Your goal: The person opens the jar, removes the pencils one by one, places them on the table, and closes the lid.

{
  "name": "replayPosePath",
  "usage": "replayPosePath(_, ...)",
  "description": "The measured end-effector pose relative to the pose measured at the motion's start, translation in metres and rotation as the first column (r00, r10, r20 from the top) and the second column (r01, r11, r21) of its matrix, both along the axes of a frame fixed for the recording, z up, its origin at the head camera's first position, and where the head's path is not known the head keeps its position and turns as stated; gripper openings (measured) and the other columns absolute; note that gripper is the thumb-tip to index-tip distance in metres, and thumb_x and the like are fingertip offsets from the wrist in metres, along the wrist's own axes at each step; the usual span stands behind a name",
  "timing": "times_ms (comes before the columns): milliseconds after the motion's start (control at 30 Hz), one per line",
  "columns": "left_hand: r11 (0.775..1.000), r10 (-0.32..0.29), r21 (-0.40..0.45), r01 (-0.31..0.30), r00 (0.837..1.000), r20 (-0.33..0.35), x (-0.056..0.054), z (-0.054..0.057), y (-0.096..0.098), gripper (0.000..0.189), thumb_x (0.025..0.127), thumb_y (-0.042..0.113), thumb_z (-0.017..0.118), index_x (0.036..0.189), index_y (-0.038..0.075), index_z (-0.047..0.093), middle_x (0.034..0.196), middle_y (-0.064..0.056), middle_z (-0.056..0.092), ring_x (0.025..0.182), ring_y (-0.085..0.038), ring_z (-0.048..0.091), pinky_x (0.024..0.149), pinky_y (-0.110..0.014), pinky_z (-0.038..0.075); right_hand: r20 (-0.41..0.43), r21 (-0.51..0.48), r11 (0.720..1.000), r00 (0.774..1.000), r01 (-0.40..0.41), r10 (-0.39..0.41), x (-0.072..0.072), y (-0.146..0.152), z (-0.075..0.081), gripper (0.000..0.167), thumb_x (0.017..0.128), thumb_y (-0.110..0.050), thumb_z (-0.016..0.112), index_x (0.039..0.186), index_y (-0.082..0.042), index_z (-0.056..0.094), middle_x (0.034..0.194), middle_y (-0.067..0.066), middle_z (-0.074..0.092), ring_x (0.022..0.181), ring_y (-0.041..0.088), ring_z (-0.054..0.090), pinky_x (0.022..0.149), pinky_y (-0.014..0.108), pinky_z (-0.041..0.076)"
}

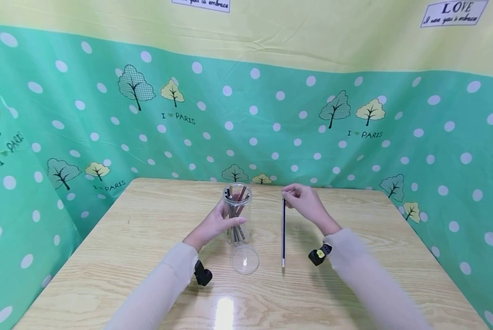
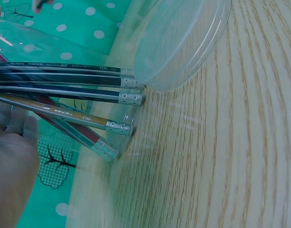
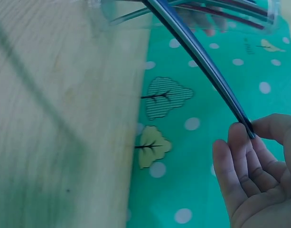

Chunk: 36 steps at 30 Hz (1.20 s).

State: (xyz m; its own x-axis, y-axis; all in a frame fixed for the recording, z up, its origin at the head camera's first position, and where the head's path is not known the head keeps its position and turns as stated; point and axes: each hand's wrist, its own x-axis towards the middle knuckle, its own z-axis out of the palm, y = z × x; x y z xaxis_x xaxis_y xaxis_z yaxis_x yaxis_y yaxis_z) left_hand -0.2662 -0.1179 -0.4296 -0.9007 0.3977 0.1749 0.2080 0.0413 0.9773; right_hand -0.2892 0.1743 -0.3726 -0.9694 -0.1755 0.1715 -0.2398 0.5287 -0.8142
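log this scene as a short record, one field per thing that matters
left grip: holds clear jar, thumb on near side
right grip: pinches dark pencil by its top end
dark pencil: roughly upright, right of jar, pale end down
jar contents: several pencils, metal-banded ends down
lid: round, clear, on wooden table, near side of jar
backdrop: green and yellow cloth

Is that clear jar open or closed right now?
Open. The jar has nothing over its mouth, and a clear round lid lies on the table.

The head view looks forward and down; both close wrist views apparently share the jar [image 1: 247, 213].
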Motion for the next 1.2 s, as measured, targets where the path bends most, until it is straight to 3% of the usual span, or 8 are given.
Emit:
replayPosePath(100,1.0,0.005,-0.005,-0.005,1.0,0.004,0.001,0.001,-0.001,0.086,0.089,0.016,0.078,0.157,0.023,0.027,0.151,-0.008,0.048,0.142,-0.025,0.038,0.118,-0.052,0.02,0.044,0.007,1.0,0.999,-0.003,0.002,-0.005,-0.002,-0.013,0.024,0.101,-0.024,0.062,0.114,-0.005,0.069,0.084,0.007,0.069,0.081,0.026,0.068,0.08,0.048,0.058)
replayPosePath(333,1.0,0.025,-0.02,-0.024,1.0,0.015,0.002,0.0,0.0,0.087,0.087,0.018,0.08,0.157,0.026,0.028,0.149,-0.008,0.05,0.142,-0.025,0.038,0.118,-0.052,0.02,0.138,-0.017,1.0,0.99,0.005,-0.003,-0.009,-0.005,-0.037,0.024,0.101,-0.018,0.062,0.115,0.0,0.067,0.085,0.009,0.069,0.08,0.024,0.067,0.08,0.043,0.059)
replayPosePath(533,0.999,0.026,-0.032,-0.026,1.0,0.01,0.0,-0.002,-0.001,0.088,0.087,0.019,0.079,0.158,0.021,0.027,0.149,-0.008,0.049,0.144,-0.025,0.034,0.119,-0.052,0.018,0.168,0.041,0.999,0.986,0.003,-0.01,-0.012,-0.01,-0.045,0.024,0.1,-0.018,0.063,0.115,0.0,0.067,0.083,0.007,0.069,0.081,0.027,0.068,0.079,0.044,0.059)
replayPosePath(800,0.999,0.031,-0.034,-0.031,0.999,0.007,0.0,-0.001,-0.001,0.088,0.087,0.018,0.079,0.157,0.023,0.027,0.148,-0.009,0.051,0.142,-0.026,0.037,0.118,-0.052,0.02,0.168,0.134,0.99,0.986,-0.044,0.021,-0.021,-0.014,-0.059,0.021,0.099,-0.018,0.063,0.109,0.0,0.069,0.078,0.006,0.069,0.073,0.022,0.068,0.066,0.032,0.057)
replayPosePath(1200,0.999,0.024,-0.026,-0.023,1.0,0.016,-0.001,0.0,0.0,0.088,0.088,0.016,0.078,0.158,0.021,0.025,0.149,-0.01,0.05,0.143,-0.025,0.036,0.119,-0.051,0.019,0.217,0.132,0.99,0.976,-0.041,0.011,-0.024,-0.014,-0.067,0.016,0.097,-0.011,0.064,0.102,0.003,0.07,0.077,0.008,0.067,0.068,0.017,0.066,0.062,0.029,0.059)
